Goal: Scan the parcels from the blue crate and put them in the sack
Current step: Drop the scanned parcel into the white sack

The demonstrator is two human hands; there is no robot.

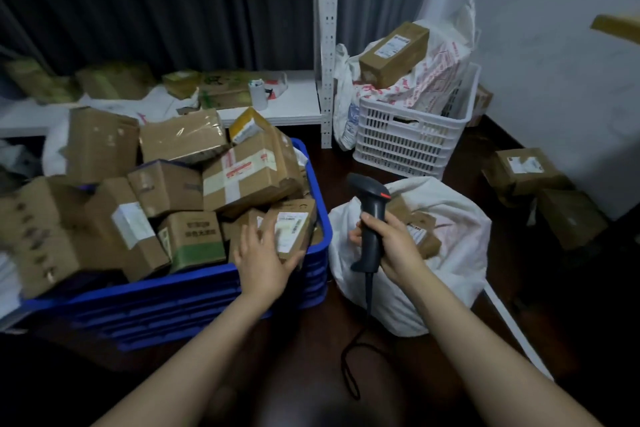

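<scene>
Left hand [263,255] curled round a label-up parcel [292,229], right hand [391,243] round the upright scanner [372,208], nose leftward.

Matt cardboard parcel [294,205] under the left fingers [247,236] (smooth paper label [292,231]); crate [173,295] ribbed blue plastic; scanner [370,219] in the right fingers [356,237] matt dark plastic; sack [450,236] behind them white cloth.

blue crate [173,295]: plastic, on the floor, heaped above its rim with brown cardboard parcels [249,177]. small labelled parcel [292,229]: tilted at the near right corner, label up. white sack [450,253]: open just beside the crate, parcels inside. dark scanner [370,219]: upright before the sack.
</scene>
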